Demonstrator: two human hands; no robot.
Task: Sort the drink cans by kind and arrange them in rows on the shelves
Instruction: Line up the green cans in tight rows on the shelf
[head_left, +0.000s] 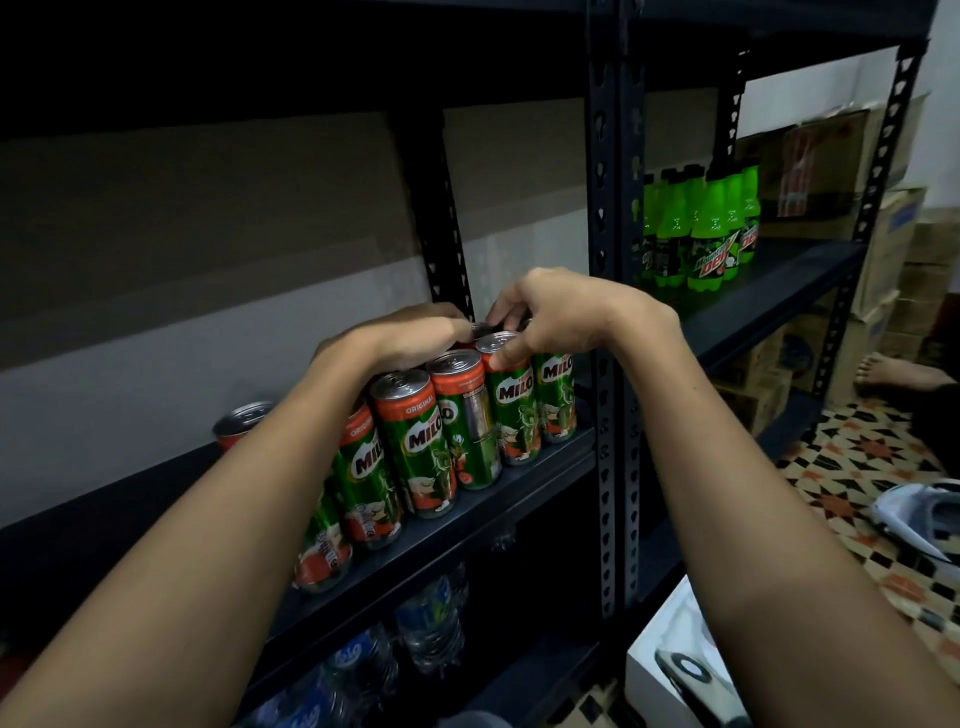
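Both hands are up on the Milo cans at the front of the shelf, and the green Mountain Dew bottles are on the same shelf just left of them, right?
Not quite. The head view shows both hands, left hand and right hand, on the Milo cans, but the Mountain Dew bottles stand to the right, on the neighbouring shelf unit beyond the upright post.

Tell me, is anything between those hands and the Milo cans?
Nothing visible. Both hands are already on the Milo cans: the right hand pinches the top of one can in the front row, and the left hand lies over the tops of cans behind it.
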